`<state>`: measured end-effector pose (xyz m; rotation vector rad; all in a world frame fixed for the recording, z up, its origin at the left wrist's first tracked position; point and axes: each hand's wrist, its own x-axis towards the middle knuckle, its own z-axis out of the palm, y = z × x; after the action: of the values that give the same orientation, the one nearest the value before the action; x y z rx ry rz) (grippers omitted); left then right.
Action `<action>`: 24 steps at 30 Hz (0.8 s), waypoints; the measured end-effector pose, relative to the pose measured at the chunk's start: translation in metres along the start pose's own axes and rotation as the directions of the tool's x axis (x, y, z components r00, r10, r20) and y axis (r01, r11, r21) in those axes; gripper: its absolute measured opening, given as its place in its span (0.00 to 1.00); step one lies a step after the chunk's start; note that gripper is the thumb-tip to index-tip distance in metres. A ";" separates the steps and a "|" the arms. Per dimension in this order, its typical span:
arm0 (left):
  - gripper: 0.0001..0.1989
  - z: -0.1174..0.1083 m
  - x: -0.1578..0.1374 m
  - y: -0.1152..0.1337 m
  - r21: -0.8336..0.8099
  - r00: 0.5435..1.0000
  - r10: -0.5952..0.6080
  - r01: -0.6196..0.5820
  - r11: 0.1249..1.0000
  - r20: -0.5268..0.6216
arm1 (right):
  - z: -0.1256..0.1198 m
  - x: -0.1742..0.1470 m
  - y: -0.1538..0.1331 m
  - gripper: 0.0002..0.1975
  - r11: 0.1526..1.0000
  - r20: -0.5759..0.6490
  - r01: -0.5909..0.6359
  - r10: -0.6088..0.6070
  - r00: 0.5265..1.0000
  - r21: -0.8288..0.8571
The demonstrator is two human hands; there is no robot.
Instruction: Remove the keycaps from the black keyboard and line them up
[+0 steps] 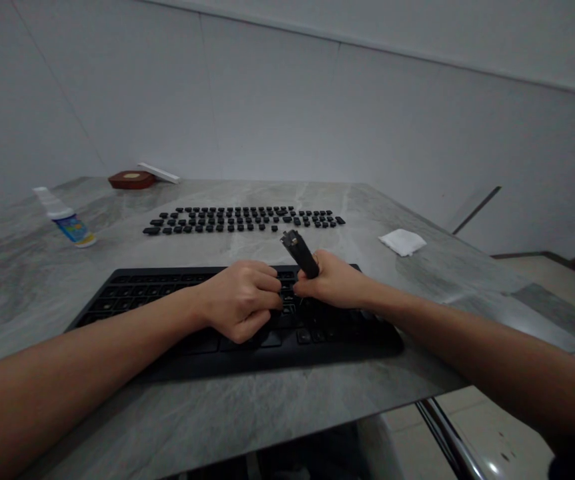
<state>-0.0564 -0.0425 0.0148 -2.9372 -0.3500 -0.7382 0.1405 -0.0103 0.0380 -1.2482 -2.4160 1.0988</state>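
Right grip (331, 283) clasps black rod-shaped tool (300, 253); left grip (242, 300), contents hidden, curls over black oblong keyboard (277, 359); black keycaps (250, 227) rowed, likely for order.

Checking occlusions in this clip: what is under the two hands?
The black keyboard lies beneath the left hand and right hand. Its surface directly below them is covered, so any keys or gaps there cannot be seen.

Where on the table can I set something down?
Bare tabletop shows between the spray bottle and the loose keycaps, and between the keycaps and the white pad. Crowded: the keyboard, under the left hand and the right hand holding a black tool.
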 end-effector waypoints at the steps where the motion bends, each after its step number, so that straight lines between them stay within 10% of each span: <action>1: 0.13 0.000 0.000 0.000 0.000 1.000 -0.002 0.002 1.000 0.000 | -0.002 0.002 -0.002 0.12 1.000 0.021 -0.002 0.003 1.000 -0.017; 12: 0.15 0.001 -0.014 0.000 -0.105 0.968 -0.207 0.223 0.969 0.143 | -0.006 0.010 -0.036 0.05 0.900 0.165 0.111 -0.044 0.985 -0.422; 24: 0.17 -0.004 -0.013 0.001 -0.182 0.967 -0.202 0.229 0.956 0.156 | -0.006 0.015 -0.031 0.05 0.949 0.211 0.120 -0.059 0.976 -0.293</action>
<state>-0.0690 -0.0466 0.0118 -3.1829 -0.6553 -0.6303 0.1152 -0.0065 0.0616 -1.1421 -2.8515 0.8884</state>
